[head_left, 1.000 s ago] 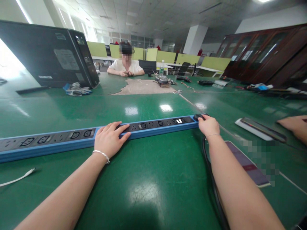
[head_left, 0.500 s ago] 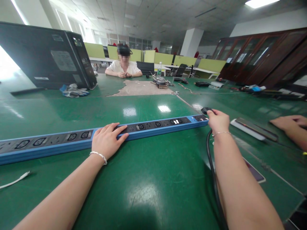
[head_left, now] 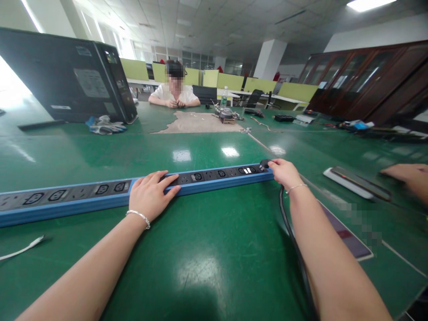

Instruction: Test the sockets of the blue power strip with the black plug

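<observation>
A long blue power strip (head_left: 214, 181) with black sockets lies across the green table, running out of view at the left. My left hand (head_left: 149, 194) rests flat on its middle, fingers spread over the sockets. Between the fingers of my right hand (head_left: 284, 173) is a black power plug (head_left: 265, 164), held at the strip's right end with its prongs facing the sockets. Whether the prongs touch the strip I cannot tell. The plug's black cable (head_left: 290, 229) hangs from my right hand down along the forearm.
A black computer case (head_left: 67, 80) and work gloves (head_left: 105, 125) stand back left. A white cable end (head_left: 36, 241) lies front left. At right are a phone on a white box (head_left: 351, 183), a flat tablet-like device (head_left: 347, 232) and another person's hand (head_left: 408, 173). Someone sits opposite.
My right hand has moved left with the plug, from beyond the strip's right end to over its last sockets. My left hand stays in place. The other person's hand at right has shifted slightly.
</observation>
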`<state>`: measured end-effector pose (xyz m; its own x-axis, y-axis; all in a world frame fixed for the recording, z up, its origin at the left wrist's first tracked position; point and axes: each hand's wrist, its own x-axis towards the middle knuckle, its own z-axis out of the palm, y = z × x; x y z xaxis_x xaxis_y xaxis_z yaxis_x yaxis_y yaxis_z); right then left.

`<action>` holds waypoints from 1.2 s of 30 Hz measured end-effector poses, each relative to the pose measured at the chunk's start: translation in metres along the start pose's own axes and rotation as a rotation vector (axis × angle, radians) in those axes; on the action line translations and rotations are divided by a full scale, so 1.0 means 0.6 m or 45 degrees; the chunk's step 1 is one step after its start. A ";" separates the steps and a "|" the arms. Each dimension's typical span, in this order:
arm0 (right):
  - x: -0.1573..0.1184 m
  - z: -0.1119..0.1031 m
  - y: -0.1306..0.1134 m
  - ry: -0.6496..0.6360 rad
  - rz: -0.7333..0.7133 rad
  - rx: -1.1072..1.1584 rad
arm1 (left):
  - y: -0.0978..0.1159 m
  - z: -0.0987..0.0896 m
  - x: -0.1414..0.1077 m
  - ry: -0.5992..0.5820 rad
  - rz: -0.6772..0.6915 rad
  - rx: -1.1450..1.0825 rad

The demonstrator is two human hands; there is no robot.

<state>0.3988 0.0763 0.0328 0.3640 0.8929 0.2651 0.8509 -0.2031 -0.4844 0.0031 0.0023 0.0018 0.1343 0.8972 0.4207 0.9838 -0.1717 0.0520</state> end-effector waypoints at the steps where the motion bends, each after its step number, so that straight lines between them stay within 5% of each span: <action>1: -0.001 -0.001 -0.002 -0.007 0.010 -0.030 | 0.000 0.000 0.000 -0.002 0.000 0.002; 36: -0.015 -0.012 -0.025 -0.066 0.021 -0.341 | 0.002 -0.001 0.000 -0.009 -0.013 -0.025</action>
<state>0.3852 0.0685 0.0435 0.3646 0.9066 0.2124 0.9174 -0.3108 -0.2484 0.0042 0.0019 0.0024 0.1253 0.9017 0.4138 0.9825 -0.1707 0.0743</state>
